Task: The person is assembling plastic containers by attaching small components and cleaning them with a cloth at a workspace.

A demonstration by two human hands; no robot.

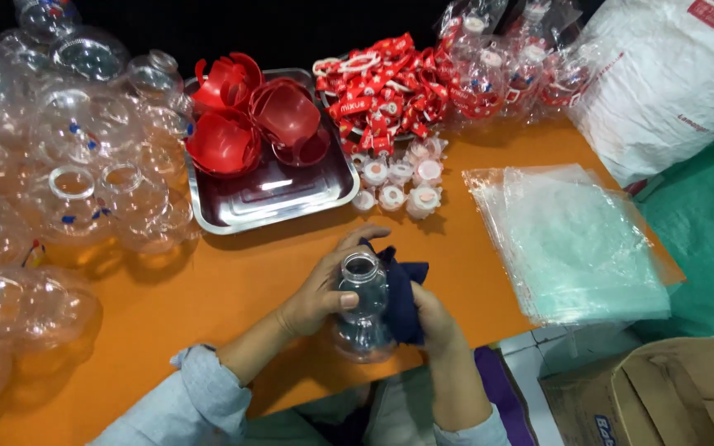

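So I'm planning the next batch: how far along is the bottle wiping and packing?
Done: a few bagged bottles lie at the table's far edge. In hand: the left hand grips one clear plastic bottle while the right hand presses a dark blue cloth to it. Left: a large pile of clear bottles, red holders, caps, flat bags.

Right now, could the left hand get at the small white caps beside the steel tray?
Probably yes, once freed: the left hand grips the clear bottle, and only bare orange table lies between it and the white caps.
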